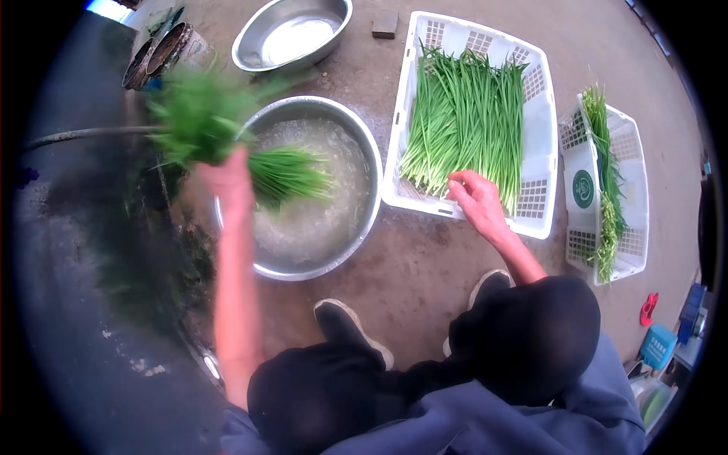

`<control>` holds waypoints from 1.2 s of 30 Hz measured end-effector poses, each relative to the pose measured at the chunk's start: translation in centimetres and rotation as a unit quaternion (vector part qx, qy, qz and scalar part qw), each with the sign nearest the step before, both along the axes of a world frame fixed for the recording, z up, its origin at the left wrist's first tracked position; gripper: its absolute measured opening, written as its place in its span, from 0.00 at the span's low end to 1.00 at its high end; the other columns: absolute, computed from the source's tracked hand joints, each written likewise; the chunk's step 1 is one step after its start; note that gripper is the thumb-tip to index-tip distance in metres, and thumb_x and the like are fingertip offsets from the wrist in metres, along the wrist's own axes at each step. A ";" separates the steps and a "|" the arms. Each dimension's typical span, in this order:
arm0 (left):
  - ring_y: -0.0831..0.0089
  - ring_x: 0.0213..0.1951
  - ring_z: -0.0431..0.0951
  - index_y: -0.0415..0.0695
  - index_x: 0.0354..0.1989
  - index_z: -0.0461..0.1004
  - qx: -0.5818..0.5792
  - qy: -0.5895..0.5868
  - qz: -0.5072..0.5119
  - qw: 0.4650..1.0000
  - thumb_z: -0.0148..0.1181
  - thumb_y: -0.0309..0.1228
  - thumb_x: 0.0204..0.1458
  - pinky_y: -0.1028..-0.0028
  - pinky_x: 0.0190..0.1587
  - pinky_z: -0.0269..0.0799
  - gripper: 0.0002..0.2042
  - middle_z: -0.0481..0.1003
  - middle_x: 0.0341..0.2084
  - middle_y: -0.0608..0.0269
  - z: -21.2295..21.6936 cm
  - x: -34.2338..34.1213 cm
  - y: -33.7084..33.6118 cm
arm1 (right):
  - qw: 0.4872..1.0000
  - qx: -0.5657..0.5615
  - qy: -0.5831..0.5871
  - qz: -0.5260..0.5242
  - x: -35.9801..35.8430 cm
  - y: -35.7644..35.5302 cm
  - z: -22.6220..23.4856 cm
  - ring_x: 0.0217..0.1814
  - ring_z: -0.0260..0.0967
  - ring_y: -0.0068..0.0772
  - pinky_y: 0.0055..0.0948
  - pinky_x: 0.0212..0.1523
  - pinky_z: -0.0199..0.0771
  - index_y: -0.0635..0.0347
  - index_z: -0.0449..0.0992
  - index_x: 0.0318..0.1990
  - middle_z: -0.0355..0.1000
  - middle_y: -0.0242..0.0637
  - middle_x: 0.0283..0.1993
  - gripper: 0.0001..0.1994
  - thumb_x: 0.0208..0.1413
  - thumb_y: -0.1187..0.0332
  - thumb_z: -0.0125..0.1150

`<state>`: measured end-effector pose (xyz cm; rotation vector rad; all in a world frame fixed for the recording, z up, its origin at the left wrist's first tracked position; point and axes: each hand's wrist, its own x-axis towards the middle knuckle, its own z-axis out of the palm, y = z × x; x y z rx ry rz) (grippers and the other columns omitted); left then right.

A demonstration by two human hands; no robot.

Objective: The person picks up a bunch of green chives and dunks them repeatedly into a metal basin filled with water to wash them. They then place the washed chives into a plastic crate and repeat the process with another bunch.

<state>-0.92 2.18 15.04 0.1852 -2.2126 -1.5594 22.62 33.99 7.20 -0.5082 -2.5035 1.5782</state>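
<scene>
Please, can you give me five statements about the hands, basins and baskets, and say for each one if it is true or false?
1. The left hand grips a bunch of garlic chives. True.
2. The near metal basin holds water. True.
3. The right hand is in that water. False: it is over the near end of the white basket beside the basin.
4. A second metal basin stands beyond the first. True.
5. The far-right basket is black. False: it is white.
</scene>
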 end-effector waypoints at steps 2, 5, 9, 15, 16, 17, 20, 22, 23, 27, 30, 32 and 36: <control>0.71 0.34 0.76 0.36 0.36 0.74 0.113 0.060 -0.016 0.992 0.66 0.15 0.34 0.71 0.38 0.73 0.17 0.75 0.33 0.63 6.8 -0.9 0.5 | 1.000 0.005 -0.015 0.000 0.2 0.4 -0.2 0.29 0.69 0.38 0.34 0.33 0.68 0.66 0.76 0.39 0.72 0.46 0.31 0.14 0.56 0.62 0.56; 0.70 0.30 0.77 0.34 0.35 0.74 0.148 0.109 -0.042 0.982 0.63 0.10 0.39 0.73 0.34 0.77 0.13 0.75 0.31 0.59 14.5 -0.9 0.0 | 0.999 0.027 -0.030 -0.002 0.5 1.5 0.9 0.29 0.69 0.39 0.35 0.32 0.67 0.67 0.76 0.39 0.72 0.47 0.30 0.15 0.55 0.61 0.56; 0.69 0.31 0.77 0.34 0.36 0.75 0.143 0.139 0.021 0.980 0.61 0.10 0.40 0.73 0.35 0.78 0.13 0.76 0.32 0.58 15.2 0.9 1.2 | 0.998 0.027 -0.053 0.014 0.3 1.5 0.8 0.29 0.69 0.41 0.35 0.33 0.67 0.67 0.76 0.39 0.72 0.49 0.30 0.15 0.55 0.61 0.56; 0.64 0.49 0.73 0.31 0.53 0.67 -0.172 0.097 -0.088 0.976 0.61 0.27 0.42 0.65 0.54 0.65 0.26 0.72 0.49 0.47 -7.9 2.8 -0.9 | 0.999 0.020 -0.040 0.022 -0.4 -0.2 1.1 0.28 0.69 0.40 0.35 0.32 0.68 0.68 0.76 0.37 0.72 0.48 0.29 0.15 0.55 0.61 0.55; 0.64 0.47 0.73 0.31 0.53 0.67 -0.147 0.005 -0.117 0.982 0.62 0.25 0.41 0.66 0.55 0.65 0.27 0.73 0.47 0.50 -7.7 2.2 -2.0 | 0.999 0.018 -0.041 0.019 -0.7 -0.3 0.6 0.28 0.69 0.40 0.35 0.32 0.68 0.68 0.76 0.37 0.72 0.48 0.29 0.15 0.55 0.61 0.55; 0.64 0.46 0.73 0.32 0.53 0.68 -0.124 -0.086 -0.142 0.978 0.63 0.23 0.39 0.67 0.55 0.66 0.27 0.73 0.46 0.52 -6.9 1.3 -3.7 | 0.999 0.003 -0.021 0.024 -1.4 -0.5 0.1 0.28 0.69 0.40 0.35 0.32 0.68 0.68 0.76 0.37 0.72 0.48 0.29 0.15 0.55 0.61 0.55; 0.69 0.34 0.75 0.34 0.39 0.74 0.007 0.061 -0.059 0.996 0.63 0.17 0.40 0.70 0.41 0.72 0.15 0.76 0.32 0.59 0.5 -0.1 -0.9 | 0.999 -0.022 -0.029 0.024 -0.2 0.4 -0.6 0.28 0.70 0.40 0.35 0.32 0.68 0.68 0.76 0.37 0.73 0.48 0.29 0.16 0.55 0.61 0.55; 0.71 0.30 0.75 0.33 0.36 0.74 0.155 0.084 -0.071 0.982 0.62 0.14 0.39 0.72 0.34 0.74 0.12 0.75 0.30 0.60 5.1 -2.0 -0.7 | 0.999 0.001 -0.051 0.010 0.4 2.0 0.8 0.28 0.71 0.41 0.36 0.33 0.69 0.67 0.76 0.38 0.73 0.49 0.30 0.16 0.55 0.60 0.55; 0.72 0.29 0.75 0.32 0.35 0.74 0.227 0.099 -0.103 0.963 0.62 0.13 0.38 0.73 0.31 0.74 0.12 0.75 0.29 0.60 6.9 -2.6 -1.9 | 0.999 -0.002 -0.047 0.006 0.4 1.9 0.9 0.28 0.71 0.41 0.36 0.33 0.69 0.67 0.76 0.38 0.73 0.49 0.30 0.16 0.55 0.60 0.55; 0.71 0.28 0.76 0.30 0.34 0.73 0.158 0.128 -0.058 0.977 0.61 0.11 0.37 0.73 0.29 0.74 0.12 0.75 0.28 0.60 8.0 -5.0 -4.9 | 0.998 0.023 -0.064 0.002 -0.5 0.7 0.3 0.30 0.72 0.42 0.36 0.34 0.70 0.67 0.77 0.37 0.74 0.51 0.31 0.16 0.54 0.60 0.55; 0.69 0.27 0.75 0.30 0.34 0.72 0.133 0.104 -0.044 0.985 0.61 0.11 0.36 0.72 0.29 0.74 0.13 0.75 0.29 0.57 9.8 -5.2 -6.1 | 0.998 0.018 -0.054 0.027 0.2 0.5 0.6 0.32 0.72 0.43 0.36 0.35 0.70 0.67 0.77 0.37 0.74 0.51 0.32 0.16 0.54 0.60 0.55; 0.69 0.27 0.76 0.29 0.32 0.73 0.086 0.136 -0.013 0.987 0.61 0.11 0.36 0.72 0.29 0.74 0.12 0.75 0.29 0.57 9.1 -6.5 -8.4 | 0.999 -0.018 -0.025 0.019 -0.3 -0.2 0.9 0.31 0.72 0.44 0.37 0.35 0.70 0.67 0.77 0.36 0.74 0.51 0.31 0.15 0.55 0.61 0.55; 0.67 0.29 0.75 0.30 0.32 0.73 0.167 0.097 -0.021 0.981 0.63 0.13 0.34 0.70 0.32 0.76 0.13 0.75 0.31 0.56 9.4 -5.1 -6.5 | 0.998 0.045 -0.011 0.040 -0.3 0.6 1.0 0.31 0.71 0.46 0.38 0.34 0.69 0.67 0.76 0.35 0.73 0.49 0.29 0.14 0.54 0.62 0.54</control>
